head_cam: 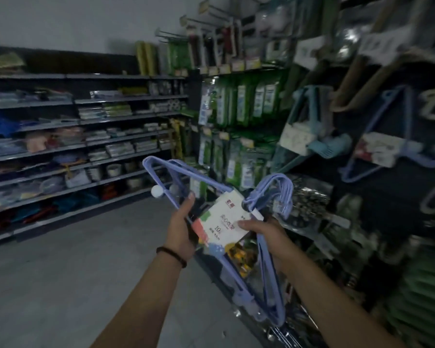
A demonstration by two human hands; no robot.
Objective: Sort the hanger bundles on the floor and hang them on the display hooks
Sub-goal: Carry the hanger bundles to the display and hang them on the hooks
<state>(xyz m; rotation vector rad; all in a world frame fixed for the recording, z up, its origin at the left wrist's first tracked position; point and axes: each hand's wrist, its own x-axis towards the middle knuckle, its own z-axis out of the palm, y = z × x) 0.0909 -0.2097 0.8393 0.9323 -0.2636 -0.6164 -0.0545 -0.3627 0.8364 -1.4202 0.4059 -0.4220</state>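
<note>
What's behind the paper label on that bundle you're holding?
The purple hangers, whose bars pass behind the label and are hidden there. The left hand and right hand hold the bundle's sides.

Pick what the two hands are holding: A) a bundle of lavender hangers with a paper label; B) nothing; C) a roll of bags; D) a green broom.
A: the left hand and right hand both grip the lavender hanger bundle around its white paper label.
</note>
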